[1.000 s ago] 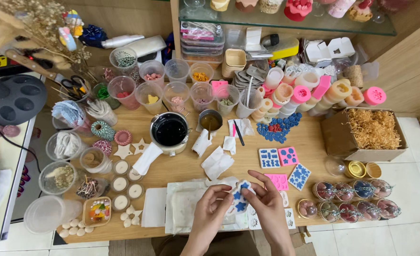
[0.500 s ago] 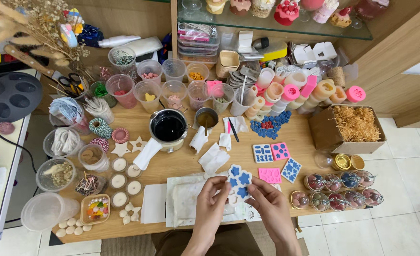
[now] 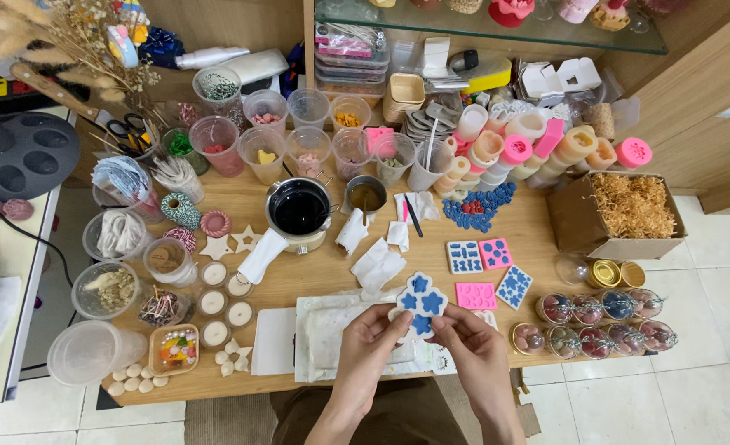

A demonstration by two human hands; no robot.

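White mould (image 3: 421,304) of blue shapes now slightly higher between both hands (image 3: 422,350).

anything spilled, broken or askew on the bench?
No spill or damage shows. Crumpled white wipes lie loose beside the wax pot, and blue cast pieces sit in a loose heap. Both hands, left hand and right hand, hold the white mold tilted above the mat.

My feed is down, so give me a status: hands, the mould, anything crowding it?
Left hand and right hand both pinch white mould, blue flowers in it. Held above stained mat. Pink mould close by on table, not touching.
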